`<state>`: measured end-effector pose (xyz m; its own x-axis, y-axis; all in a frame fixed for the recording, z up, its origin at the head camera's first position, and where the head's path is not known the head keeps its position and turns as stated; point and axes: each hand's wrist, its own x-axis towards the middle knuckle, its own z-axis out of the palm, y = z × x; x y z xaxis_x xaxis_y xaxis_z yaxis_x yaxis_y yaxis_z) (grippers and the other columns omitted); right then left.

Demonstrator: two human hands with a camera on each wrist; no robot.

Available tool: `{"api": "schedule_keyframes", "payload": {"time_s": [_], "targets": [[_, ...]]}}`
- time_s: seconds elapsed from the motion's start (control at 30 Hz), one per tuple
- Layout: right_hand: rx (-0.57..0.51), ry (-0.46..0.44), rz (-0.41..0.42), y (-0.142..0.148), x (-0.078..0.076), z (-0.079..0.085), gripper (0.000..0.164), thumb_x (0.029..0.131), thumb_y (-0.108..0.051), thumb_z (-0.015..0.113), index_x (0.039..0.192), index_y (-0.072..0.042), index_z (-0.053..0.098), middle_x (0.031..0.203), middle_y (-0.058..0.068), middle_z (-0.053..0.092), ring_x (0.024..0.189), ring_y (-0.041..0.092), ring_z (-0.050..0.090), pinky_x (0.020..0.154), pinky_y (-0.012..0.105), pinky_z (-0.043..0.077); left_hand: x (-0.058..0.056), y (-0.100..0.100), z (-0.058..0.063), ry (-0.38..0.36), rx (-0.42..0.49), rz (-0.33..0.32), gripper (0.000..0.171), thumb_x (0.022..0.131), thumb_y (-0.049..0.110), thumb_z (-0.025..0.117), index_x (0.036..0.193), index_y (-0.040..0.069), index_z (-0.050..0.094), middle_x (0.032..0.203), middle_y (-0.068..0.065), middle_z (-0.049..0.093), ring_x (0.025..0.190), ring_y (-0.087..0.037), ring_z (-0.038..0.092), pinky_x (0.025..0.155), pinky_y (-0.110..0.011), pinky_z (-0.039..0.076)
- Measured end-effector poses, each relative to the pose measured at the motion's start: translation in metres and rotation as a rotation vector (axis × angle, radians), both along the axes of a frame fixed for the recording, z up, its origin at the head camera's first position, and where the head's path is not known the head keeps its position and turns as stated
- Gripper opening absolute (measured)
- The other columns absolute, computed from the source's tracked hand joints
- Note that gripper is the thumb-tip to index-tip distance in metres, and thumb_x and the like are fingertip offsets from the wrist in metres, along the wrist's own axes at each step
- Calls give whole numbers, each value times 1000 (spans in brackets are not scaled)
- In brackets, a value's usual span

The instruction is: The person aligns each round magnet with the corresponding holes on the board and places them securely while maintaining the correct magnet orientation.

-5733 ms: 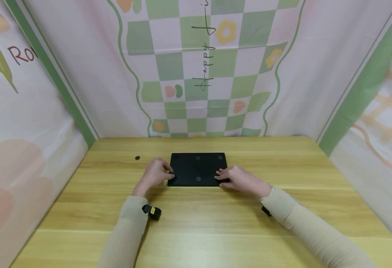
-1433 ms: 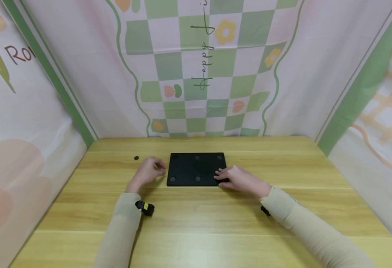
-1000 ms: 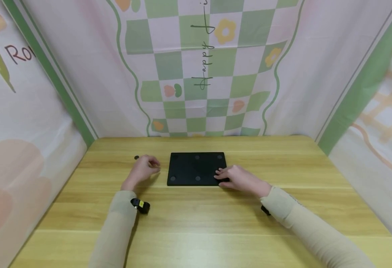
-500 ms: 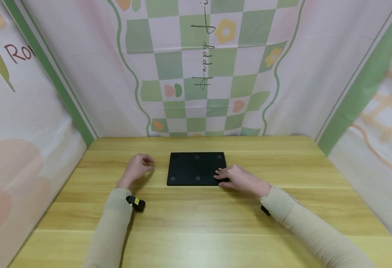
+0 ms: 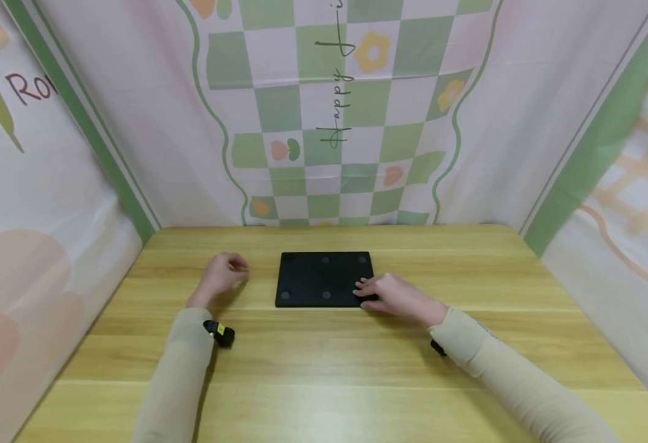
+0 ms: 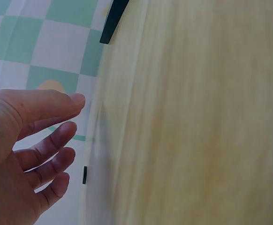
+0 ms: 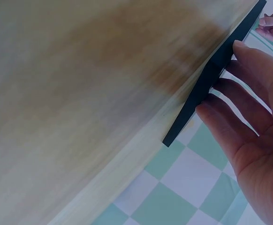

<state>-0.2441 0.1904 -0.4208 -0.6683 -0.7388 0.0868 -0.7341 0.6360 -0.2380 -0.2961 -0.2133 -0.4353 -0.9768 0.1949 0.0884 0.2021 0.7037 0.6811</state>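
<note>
A thin black rectangular board (image 5: 307,280) lies flat on the wooden table, with several dark grey round pads on its top face. My right hand (image 5: 396,296) rests on its near right corner. In the right wrist view the fingertips (image 7: 203,110) touch the top of the board (image 7: 193,101) and the thumb is at its near edge. My left hand (image 5: 221,277) is left of the board, apart from it, its fingers loosely bent and holding nothing. In the left wrist view a small black disc (image 6: 85,175) lies beyond those fingers; the hand hides it from the head view.
The wooden table (image 5: 324,369) ends at the back against a green-and-white checked curtain (image 5: 324,154). Printed cloth also hangs at both sides. A small black camera (image 5: 220,333) is strapped to the left wrist.
My left hand, earlier at the board's near left corner, has moved left away from it. The pad at that corner now shows, while the loose disc is covered. My right hand stays put.
</note>
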Motion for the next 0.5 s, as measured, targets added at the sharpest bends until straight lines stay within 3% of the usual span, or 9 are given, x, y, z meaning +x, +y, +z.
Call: {"api": "schedule_keyframes", "payload": {"time_s": [0.37, 0.5], "targets": [[-3, -18, -7, 1, -2, -2, 33, 89, -23, 67, 118, -7, 68, 125, 13, 62, 121, 27, 56, 96, 41, 50, -6, -9, 0, 15, 3, 35, 19, 83, 10, 72, 100, 2, 69, 93, -13, 66, 86, -24, 59, 71, -32, 50], [-2, -10, -2, 1, -2, -3, 33, 89, -22, 67, 118, -7, 68, 125, 13, 62, 120, 27, 57, 95, 41, 50, -7, -13, -1, 20, 4, 44, 20, 83, 9, 71, 100, 1, 68, 94, -14, 67, 88, -26, 61, 79, -39, 50]]}}
